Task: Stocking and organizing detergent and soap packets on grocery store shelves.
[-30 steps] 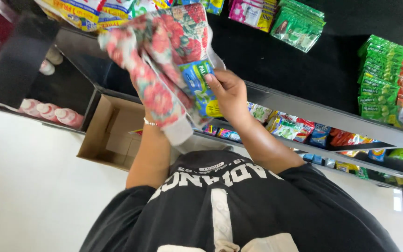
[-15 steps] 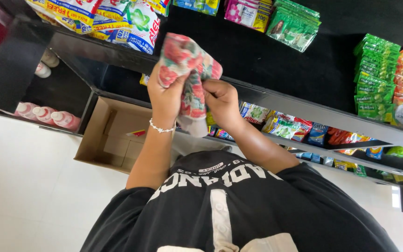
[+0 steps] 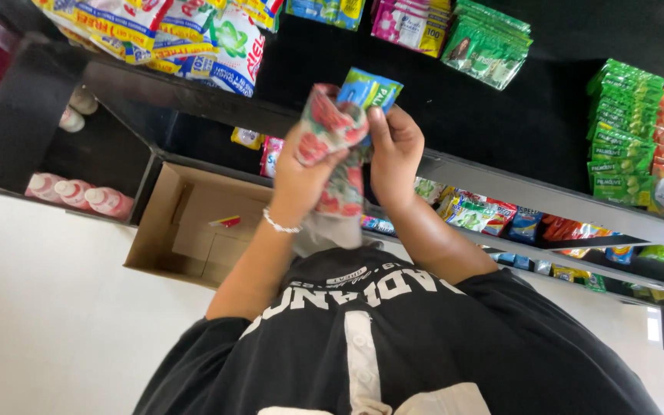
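Note:
Both hands are raised together in front of dark shop shelves. My left hand (image 3: 299,178), with a bead bracelet at the wrist, grips a bunched red floral cloth (image 3: 333,150) whose loose end hangs down toward my black shirt. My right hand (image 3: 395,151) presses against the cloth from the right and pinches a small blue and green packet (image 3: 368,88), which sticks out above the cloth. The cloth wraps the packet's lower part, so most of the packet is hidden.
An open cardboard box (image 3: 164,230) sits below a shelf at the left, next to pink bottles (image 3: 74,194). Detergent pouches (image 3: 194,38) hang at the top left, green sachet strips (image 3: 624,131) at the right. Snack packets (image 3: 501,215) line the lower shelf (image 3: 547,192).
The cloth was spread wide a second ago. It is now bunched tight between both hands, and the blue and green packet shows above it. The hands have shifted slightly right.

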